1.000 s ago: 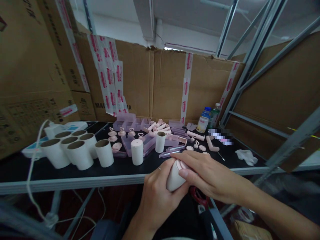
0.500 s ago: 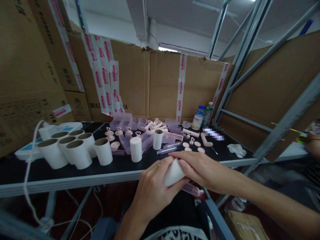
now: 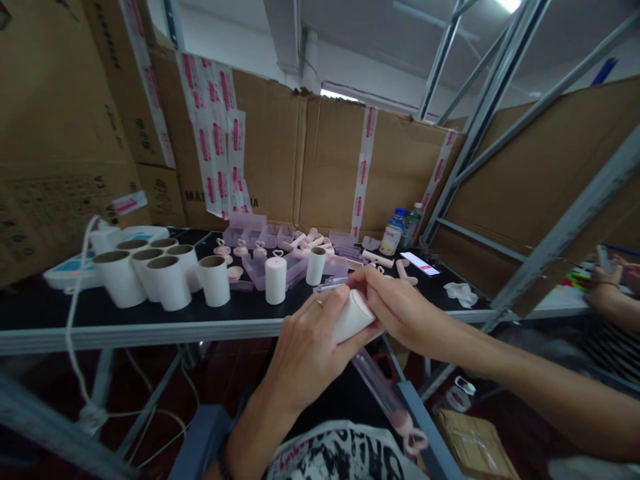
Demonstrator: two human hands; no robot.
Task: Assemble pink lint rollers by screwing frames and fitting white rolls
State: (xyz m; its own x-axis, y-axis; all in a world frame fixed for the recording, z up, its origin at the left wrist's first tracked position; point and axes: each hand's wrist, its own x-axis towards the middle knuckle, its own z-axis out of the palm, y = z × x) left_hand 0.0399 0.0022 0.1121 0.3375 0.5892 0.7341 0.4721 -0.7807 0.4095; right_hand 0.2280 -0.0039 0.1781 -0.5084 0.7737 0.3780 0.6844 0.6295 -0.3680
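Clamps capped tube (image 3: 351,321) in left hand (image 3: 311,339), with right hand (image 3: 400,308) at rim, unclear if gripping. Leaves open tubes (image 3: 170,285) near bench's (image 3: 150,338) front edge.

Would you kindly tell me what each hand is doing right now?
Left hand: closed around a white tube.
Right hand: curled at the tube's upper end; grip cannot be told.

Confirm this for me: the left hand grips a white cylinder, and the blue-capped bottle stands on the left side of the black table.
The bottle's side is wrong: the head view shows the blue-capped bottle on the right side of the black table. The left hand does grip a white cylinder.
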